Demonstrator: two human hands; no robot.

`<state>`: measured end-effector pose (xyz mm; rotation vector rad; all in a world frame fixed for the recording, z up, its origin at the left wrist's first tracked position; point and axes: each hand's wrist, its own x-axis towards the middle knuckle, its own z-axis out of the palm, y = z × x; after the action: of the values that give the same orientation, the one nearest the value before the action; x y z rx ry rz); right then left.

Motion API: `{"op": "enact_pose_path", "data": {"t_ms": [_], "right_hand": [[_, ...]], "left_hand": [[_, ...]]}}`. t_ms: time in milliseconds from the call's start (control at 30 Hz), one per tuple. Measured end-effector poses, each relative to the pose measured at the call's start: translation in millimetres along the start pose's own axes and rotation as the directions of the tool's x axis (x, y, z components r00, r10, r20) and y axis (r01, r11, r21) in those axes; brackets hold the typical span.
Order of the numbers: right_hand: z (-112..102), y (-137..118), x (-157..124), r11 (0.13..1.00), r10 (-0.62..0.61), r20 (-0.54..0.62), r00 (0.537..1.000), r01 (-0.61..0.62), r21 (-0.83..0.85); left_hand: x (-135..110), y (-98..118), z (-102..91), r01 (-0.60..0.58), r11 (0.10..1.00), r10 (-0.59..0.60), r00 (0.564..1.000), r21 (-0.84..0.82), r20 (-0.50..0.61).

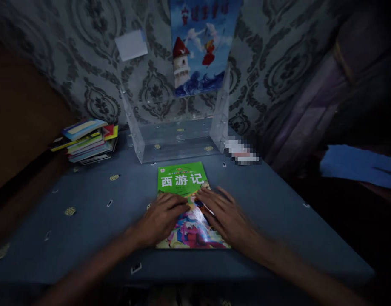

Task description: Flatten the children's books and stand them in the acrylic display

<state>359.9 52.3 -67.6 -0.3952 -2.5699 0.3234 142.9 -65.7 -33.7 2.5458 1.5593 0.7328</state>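
A picture book (195, 233) with a green top, white Chinese characters and a colourful lower picture lies face up on the table, near its front edge. Across its left side rests my left hand (165, 214), palm down, its fingers extended toward the middle of the cover. My right hand (225, 214) lies on the right side of the cover with the fingers stretched and slightly apart. Neither hand grips anything. The two hands nearly meet at the fingertips, hiding part of the cover.
Behind the book stands a clear acrylic rack (176, 148). A stack of books (89, 144) sits at the left. A blurred-out white item (242, 152) lies right of the rack. On the patterned wall hang a castle poster (198, 55) and a white card (131, 45). The tablecloth (272, 221) is blue-grey.
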Motion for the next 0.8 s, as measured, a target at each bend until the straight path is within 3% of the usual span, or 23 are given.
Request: {"op": "enact_pose_path", "data": {"t_ms": [200, 333, 500, 800], "right_hand": [[4, -15, 48, 0.983, -0.174, 0.146, 0.974, 0.161, 0.091], [26, -27, 85, 0.971, -0.223, 0.23, 0.947, 0.195, 0.138], [41, -37, 90, 0.963, -0.262, 0.274, 0.925, 0.233, 0.133], [21, -73, 42, 0.911, -0.395, 0.33, 0.857, 0.32, 0.259]], "left_hand": [[-4, -73, -6.1, 0.292, 0.956, -0.284, 0.942, 0.02, -0.182], [-2, -104, -8.8, 0.306, 0.95, -0.311, 0.939, -0.052, -0.148], [-6, -109, -7.9, 0.294, 0.952, -0.302, 0.945, -0.083, -0.125], [-6, -107, -8.6, 0.277, 0.958, -0.284, 0.95, -0.07, -0.132]]}}
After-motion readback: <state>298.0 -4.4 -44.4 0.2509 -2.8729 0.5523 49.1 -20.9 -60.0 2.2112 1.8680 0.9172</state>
